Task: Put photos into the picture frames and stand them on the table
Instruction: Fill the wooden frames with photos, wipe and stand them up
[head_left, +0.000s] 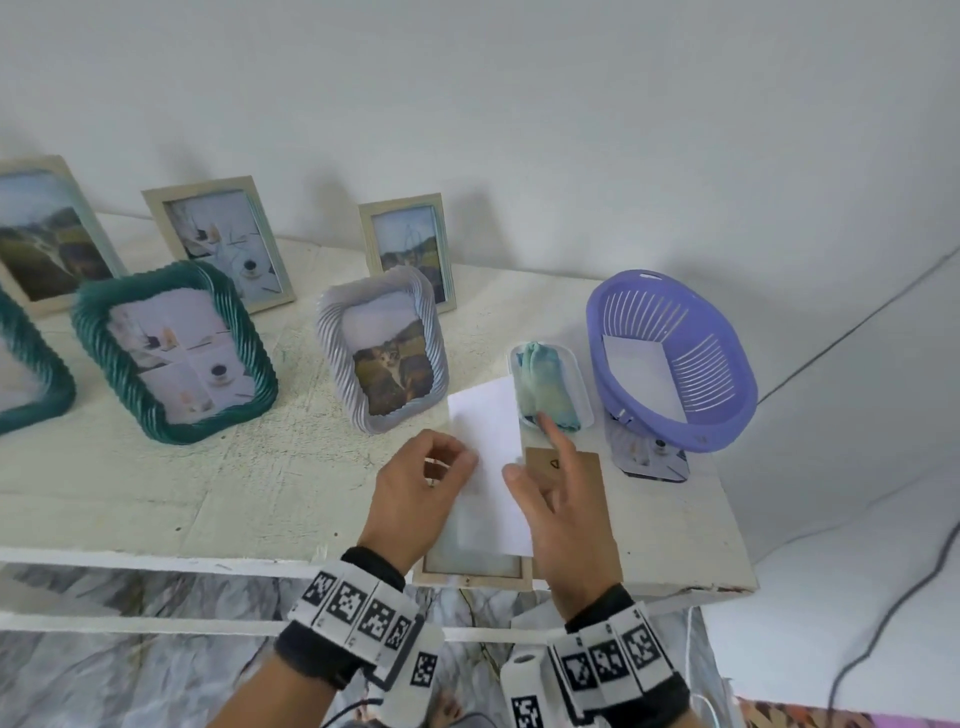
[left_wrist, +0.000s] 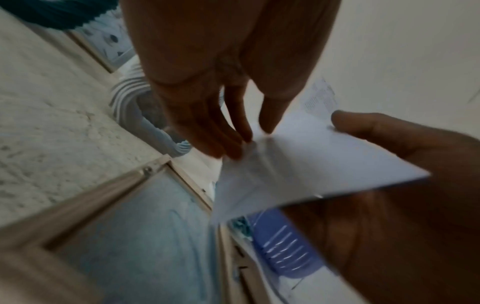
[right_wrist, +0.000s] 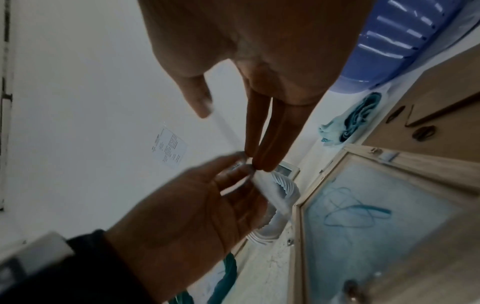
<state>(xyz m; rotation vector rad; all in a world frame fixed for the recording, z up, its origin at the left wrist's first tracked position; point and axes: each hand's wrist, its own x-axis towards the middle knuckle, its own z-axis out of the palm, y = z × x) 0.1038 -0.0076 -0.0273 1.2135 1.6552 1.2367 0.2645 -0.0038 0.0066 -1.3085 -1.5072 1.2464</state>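
A white photo, blank side up, hangs over a beige wooden frame that lies face down at the table's front edge. My left hand pinches the photo's left edge with curled fingers. My right hand holds the right edge, thumb on top and index finger stretched out. In the left wrist view the photo slopes above the frame's glass, with the right thumb lying on it. The brown backing board lies just right of the frame, partly under my right hand.
Several filled frames stand on the table, among them a teal one and a white ribbed one. At the right are a purple basket with a white sheet inside and a small white tray holding a teal cloth.
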